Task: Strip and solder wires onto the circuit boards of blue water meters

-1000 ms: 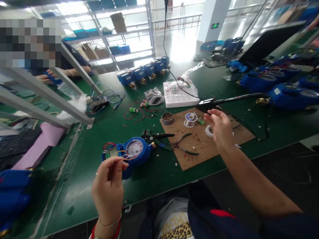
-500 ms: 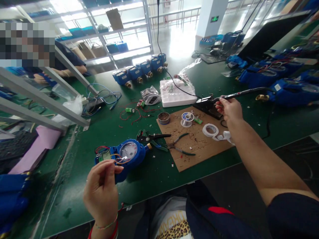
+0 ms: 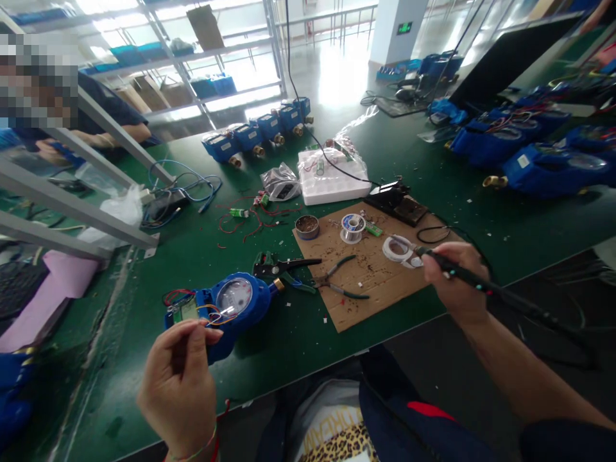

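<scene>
My right hand (image 3: 459, 282) grips a soldering iron (image 3: 452, 269) like a pen, its tip pointing left above a roll of white tape (image 3: 397, 248). With thumb and forefinger pinched, my left hand (image 3: 180, 378) holds thin wires (image 3: 216, 314) at the near side of a blue water meter (image 3: 250, 305). The meter has a round clear dial, a small display and a brass fitting. The wire ends are hidden by my fingers. Beside the meter lie wire strippers (image 3: 274, 266) and green-handled pliers (image 3: 344, 289).
A cardboard sheet (image 3: 346, 314) carries a solder spool (image 3: 353, 230) and a round tin (image 3: 307, 227). Behind it are the iron's stand (image 3: 399, 208) and a white foam tray (image 3: 332, 191). More blue meters (image 3: 553, 167) sit at right. Another person's arm (image 3: 129, 135) shows at left.
My right hand has lifted the soldering iron from its stand and brought it nearer, over the tape. My left hand stays pinched by the meter. The view has shifted slightly.
</scene>
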A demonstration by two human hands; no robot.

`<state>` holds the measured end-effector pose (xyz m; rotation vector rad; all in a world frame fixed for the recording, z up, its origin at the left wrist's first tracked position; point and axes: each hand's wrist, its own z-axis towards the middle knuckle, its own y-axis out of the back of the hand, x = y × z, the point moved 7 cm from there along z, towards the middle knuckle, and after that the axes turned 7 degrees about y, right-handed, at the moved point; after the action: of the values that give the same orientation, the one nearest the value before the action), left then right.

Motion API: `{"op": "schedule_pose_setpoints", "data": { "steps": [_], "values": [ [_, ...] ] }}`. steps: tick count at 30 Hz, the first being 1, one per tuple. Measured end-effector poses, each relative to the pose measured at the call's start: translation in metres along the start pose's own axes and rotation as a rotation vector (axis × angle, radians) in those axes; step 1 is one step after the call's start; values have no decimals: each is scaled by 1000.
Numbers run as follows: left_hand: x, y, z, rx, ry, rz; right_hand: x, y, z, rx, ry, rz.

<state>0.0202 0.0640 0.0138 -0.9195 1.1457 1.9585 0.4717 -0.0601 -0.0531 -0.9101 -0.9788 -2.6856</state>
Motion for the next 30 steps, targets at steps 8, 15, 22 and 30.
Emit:
{"op": "schedule_pose_setpoints", "data": {
  "steps": [8,15,22,30],
  "values": [
    [-1,-1,1,0,4,14,10,-21,-42,115,128,-121],
    [1,-2,1,7,21,-3,10,-26,-39,190,140,-123],
    [-4,-2,0,-3,7,-8,9,-29,-41,210,163,-117],
    [1,-1,3,27,-42,-42,19,-14,-39,72,123,-146]
  ]
}}
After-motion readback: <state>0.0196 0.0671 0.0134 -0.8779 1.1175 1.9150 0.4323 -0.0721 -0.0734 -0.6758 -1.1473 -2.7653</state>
